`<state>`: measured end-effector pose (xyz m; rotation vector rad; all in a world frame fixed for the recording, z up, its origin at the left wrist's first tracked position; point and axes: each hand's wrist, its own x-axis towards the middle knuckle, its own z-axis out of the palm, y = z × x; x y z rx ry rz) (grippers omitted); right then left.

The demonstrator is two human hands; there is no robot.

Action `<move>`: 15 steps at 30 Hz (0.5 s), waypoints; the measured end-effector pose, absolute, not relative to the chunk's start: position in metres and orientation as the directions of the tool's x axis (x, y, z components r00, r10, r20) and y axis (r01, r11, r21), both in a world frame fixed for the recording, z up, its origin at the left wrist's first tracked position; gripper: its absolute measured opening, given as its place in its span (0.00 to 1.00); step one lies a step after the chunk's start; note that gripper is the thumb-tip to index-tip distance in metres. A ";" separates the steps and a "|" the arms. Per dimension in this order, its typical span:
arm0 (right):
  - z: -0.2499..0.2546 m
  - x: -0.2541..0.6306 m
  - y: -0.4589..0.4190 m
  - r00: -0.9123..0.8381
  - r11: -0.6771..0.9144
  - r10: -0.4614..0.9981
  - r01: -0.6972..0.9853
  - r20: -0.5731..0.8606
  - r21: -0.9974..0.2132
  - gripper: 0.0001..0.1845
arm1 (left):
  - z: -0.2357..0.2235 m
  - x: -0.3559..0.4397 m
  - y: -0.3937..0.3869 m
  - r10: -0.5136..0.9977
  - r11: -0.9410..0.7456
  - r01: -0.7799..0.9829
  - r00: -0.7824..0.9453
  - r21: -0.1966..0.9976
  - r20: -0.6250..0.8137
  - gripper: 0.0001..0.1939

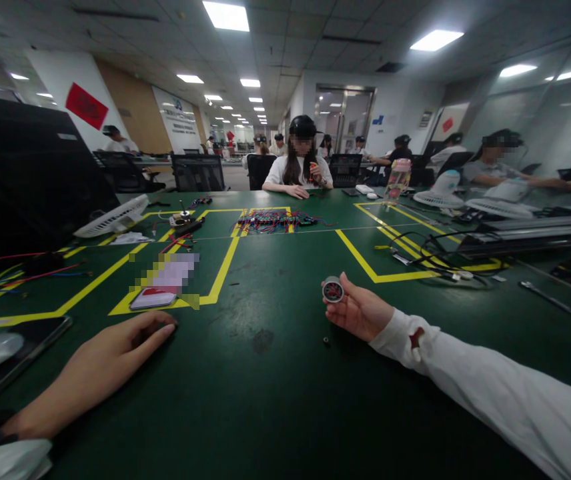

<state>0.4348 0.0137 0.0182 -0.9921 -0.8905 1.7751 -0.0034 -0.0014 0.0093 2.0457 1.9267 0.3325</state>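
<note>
My right hand (360, 308) is raised slightly over the green table (275, 373), palm up, with thumb and fingers closed on a small round silver motor-like part (333, 289) with red inside. A tiny dark piece (326, 341) lies on the table just below that hand. My left hand (110, 357) rests on the table at the left, fingers stretched flat and together, holding nothing. Its fingertips lie just below a red and white card (153, 298) on the yellow tape line.
Yellow tape marks boxes on the table. A bundle of coloured wires (273, 221) lies mid-table, a white fan guard (113, 218) at the left, black cables (430, 257) at the right, a phone (10, 353) near left. A person (298, 167) sits opposite; others sit behind.
</note>
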 end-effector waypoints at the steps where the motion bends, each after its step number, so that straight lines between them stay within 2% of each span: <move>1: 0.019 0.437 0.013 -0.273 -0.333 0.930 -0.349 -0.245 -0.876 0.19 | 0.009 -0.004 -0.001 0.996 -0.051 0.923 0.072 0.380 -0.042 0.29; 3: 0.019 0.443 0.012 -0.245 -0.300 0.944 -0.349 -0.223 -0.888 0.19 | 0.010 -0.004 -0.002 0.996 -0.060 0.920 0.083 0.386 -0.042 0.28; 6: 0.020 0.463 0.012 -0.191 -0.237 0.965 -0.335 -0.181 -0.912 0.25 | 0.011 -0.003 -0.003 0.994 -0.064 0.916 0.092 0.395 -0.052 0.27; 8: 0.019 0.486 0.013 -0.074 -0.105 0.993 -0.231 -0.090 -0.967 0.31 | 0.011 -0.003 -0.004 0.994 -0.065 0.917 0.093 0.393 -0.052 0.27; 10: 0.018 0.517 0.012 0.115 0.099 0.987 0.101 0.110 -0.990 0.36 | 0.011 -0.002 -0.004 0.995 -0.073 0.918 0.096 0.389 -0.040 0.27; 11: 0.018 0.535 0.011 0.191 0.168 0.954 0.304 0.233 -0.938 0.38 | 0.010 -0.002 -0.004 0.995 -0.076 0.919 0.096 0.386 -0.033 0.27; 13: 0.017 0.576 0.006 0.269 0.184 0.871 0.597 0.412 -0.781 0.40 | 0.010 -0.002 -0.004 0.995 -0.082 0.920 0.095 0.382 -0.016 0.27; 15: 0.015 0.619 -0.001 0.326 0.079 0.815 0.757 0.479 -0.649 0.39 | 0.009 -0.002 -0.003 0.995 -0.089 0.921 0.098 0.380 -0.004 0.26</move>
